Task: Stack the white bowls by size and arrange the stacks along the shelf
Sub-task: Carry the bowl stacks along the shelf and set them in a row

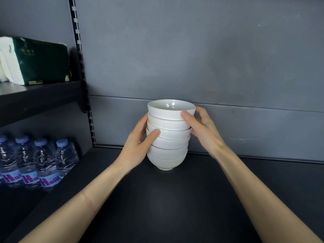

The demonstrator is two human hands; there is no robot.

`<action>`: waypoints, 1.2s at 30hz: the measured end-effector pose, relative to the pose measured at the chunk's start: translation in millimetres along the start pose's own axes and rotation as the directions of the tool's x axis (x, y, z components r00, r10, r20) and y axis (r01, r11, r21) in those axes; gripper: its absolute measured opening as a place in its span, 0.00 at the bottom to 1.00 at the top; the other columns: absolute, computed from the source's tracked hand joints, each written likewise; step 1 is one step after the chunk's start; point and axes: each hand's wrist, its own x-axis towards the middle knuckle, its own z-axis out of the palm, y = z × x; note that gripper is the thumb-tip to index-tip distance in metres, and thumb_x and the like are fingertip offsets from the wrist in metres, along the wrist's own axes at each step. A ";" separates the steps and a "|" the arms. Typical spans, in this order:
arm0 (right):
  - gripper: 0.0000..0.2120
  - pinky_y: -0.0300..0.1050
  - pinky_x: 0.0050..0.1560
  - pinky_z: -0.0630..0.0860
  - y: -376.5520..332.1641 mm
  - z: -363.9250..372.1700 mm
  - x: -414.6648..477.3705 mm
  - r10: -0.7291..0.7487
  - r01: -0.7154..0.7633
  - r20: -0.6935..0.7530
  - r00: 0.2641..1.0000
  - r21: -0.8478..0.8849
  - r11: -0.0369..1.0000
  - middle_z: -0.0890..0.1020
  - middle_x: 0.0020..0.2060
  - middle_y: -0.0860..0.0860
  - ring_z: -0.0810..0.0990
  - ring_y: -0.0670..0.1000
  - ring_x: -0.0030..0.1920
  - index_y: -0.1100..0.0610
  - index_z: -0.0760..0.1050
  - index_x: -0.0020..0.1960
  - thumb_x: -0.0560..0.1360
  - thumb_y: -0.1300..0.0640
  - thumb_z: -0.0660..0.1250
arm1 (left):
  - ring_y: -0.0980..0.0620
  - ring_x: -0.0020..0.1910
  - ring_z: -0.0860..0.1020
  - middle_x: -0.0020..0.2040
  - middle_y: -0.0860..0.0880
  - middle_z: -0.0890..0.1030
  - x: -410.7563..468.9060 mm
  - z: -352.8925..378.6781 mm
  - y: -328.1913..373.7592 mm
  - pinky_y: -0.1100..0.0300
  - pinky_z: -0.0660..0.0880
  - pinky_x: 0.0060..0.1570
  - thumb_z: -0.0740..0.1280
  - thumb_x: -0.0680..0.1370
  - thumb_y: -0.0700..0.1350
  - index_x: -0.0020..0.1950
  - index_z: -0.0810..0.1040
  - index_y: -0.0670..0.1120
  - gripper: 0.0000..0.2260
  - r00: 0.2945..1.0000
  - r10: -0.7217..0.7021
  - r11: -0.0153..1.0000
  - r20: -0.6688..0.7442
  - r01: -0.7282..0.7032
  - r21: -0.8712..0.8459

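Note:
A stack of several white bowls (169,137), all about the same size, stands upright on the dark shelf (175,199) near the grey back panel. My left hand (138,148) clasps the stack's left side, thumb across the middle bowls. My right hand (203,130) holds the right side, thumb on the top bowl's rim. The foot of the bottom bowl rests on the shelf surface.
A slotted upright post (84,76) bounds the bay at left. Beyond it, several water bottles (35,163) stand on a lower shelf, and a green tissue pack (35,60) lies on an upper shelf (40,95). The grey back panel (210,58) rises behind the bowls.

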 end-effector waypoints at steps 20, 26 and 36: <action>0.06 0.44 0.47 0.70 4.4 -3.3 7.0 -0.157 0.154 -0.033 0.987 -0.089 0.984 0.77 0.40 0.48 0.72 0.47 0.42 0.51 0.75 0.43 0.73 0.52 0.71 | 0.60 0.69 0.70 0.70 0.55 0.73 1.2 -0.6 -1.3 0.54 0.67 0.70 0.64 0.77 0.46 0.75 0.63 0.49 0.26 1.000 0.004 1.000 0.003 -0.004 0.008; 0.13 0.44 0.47 0.71 2.1 -0.9 7.6 -0.164 0.159 -0.043 0.986 -0.097 0.983 0.78 0.40 0.48 0.73 0.47 0.42 0.48 0.75 0.42 0.65 0.41 0.71 | 0.61 0.68 0.70 0.69 0.56 0.73 1.0 -0.6 -0.9 0.56 0.67 0.70 0.64 0.76 0.47 0.72 0.65 0.54 0.24 1.000 0.007 1.000 0.005 -0.007 -0.010; 0.20 0.35 0.49 0.74 2.2 -0.6 6.9 -0.150 0.150 -0.008 0.989 -0.060 0.987 0.81 0.51 0.48 0.79 0.43 0.48 0.49 0.71 0.60 0.71 0.52 0.74 | 0.62 0.64 0.74 0.64 0.60 0.76 -2.9 -2.8 -4.6 0.69 0.72 0.57 0.70 0.75 0.37 0.65 0.67 0.59 0.25 0.997 -0.017 0.999 0.078 0.020 -0.029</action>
